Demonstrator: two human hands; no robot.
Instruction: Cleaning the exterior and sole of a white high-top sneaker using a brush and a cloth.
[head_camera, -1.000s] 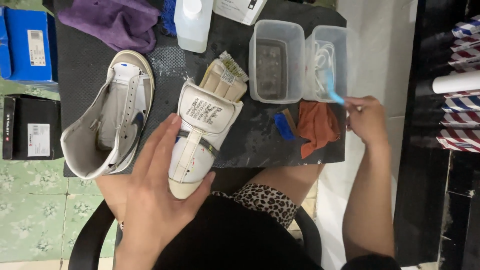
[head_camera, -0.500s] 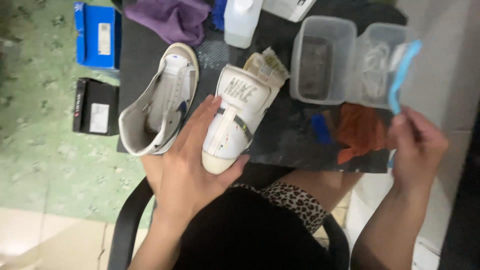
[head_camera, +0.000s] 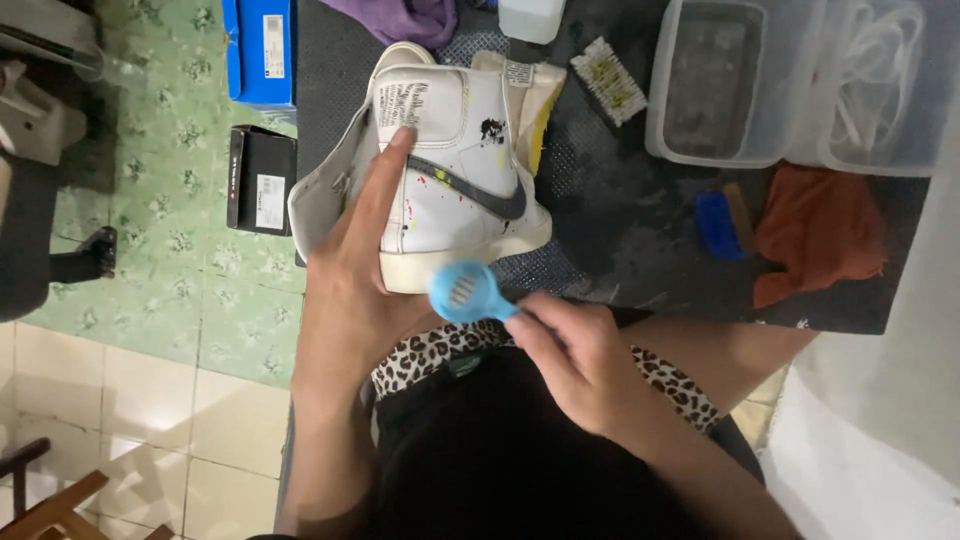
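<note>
Lying on its side at the near edge of a dark mat (head_camera: 620, 210), one white high-top sneaker (head_camera: 455, 185) with a grey side stripe and small paint flecks, sole edge toward the person.
Left hand (head_camera: 360, 270): fingers spread over the shoe's upper, index finger reaching to the collar, palm against the near end.
Right hand (head_camera: 575, 350): fingertips pinched together on the handle of a small blue brush (head_camera: 465, 293), whose round bristled head sits at the cream sole edge; contact cannot be told.
Second white sneaker (head_camera: 330, 190): partly hidden behind the first, at its left.
On the mat, further out: a scrub brush (head_camera: 612, 80) with pale bristles, a small blue block (head_camera: 715, 225), a rust-orange cloth (head_camera: 820, 235), two clear plastic tubs (head_camera: 715, 85), one holding white laces (head_camera: 880, 50).
Far edge: purple cloth (head_camera: 400, 20), white bottle (head_camera: 530, 18).
Floor, left of the mat: blue box (head_camera: 258, 50), black box (head_camera: 260, 180), green patterned tiles.
</note>
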